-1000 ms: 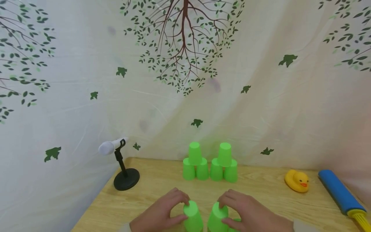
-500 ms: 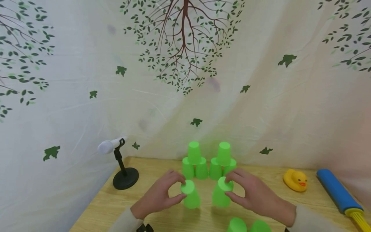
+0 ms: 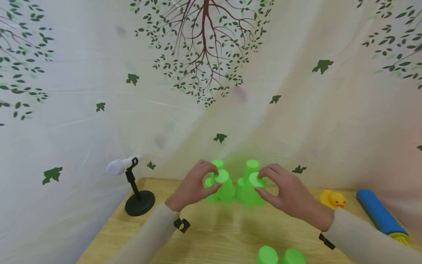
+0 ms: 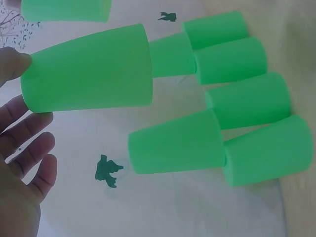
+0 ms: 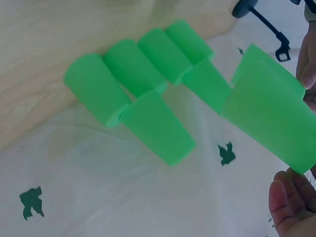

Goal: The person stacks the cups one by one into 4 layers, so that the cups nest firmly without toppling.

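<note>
Near the back of the table, my left hand (image 3: 196,187) pinches the narrow top end of an upside-down green cup (image 4: 89,71) between thumb and fingers. My right hand (image 3: 290,190) grips a matching green cup (image 3: 255,189) the same way, beside it. Both cups look raised off the table in the wrist views. Behind them stand two small pyramids of green cups, each with one cup on two. In the head view the held cups partly hide them; the left wrist view shows one top cup (image 4: 175,143) resting across two lower cups (image 4: 269,150).
Two more green cups (image 3: 267,255) stand at the table's front. A white microphone (image 3: 122,166) on a black stand is at the left. On the right lie a yellow rubber duck (image 3: 332,199) and a blue tube (image 3: 379,212) with a yellow end. A leaf-patterned cloth (image 3: 178,128) hangs behind.
Both hands have moved away from the body and upward with their cups, from the table's front to just before the pyramids. The two front cups came into fuller view.
</note>
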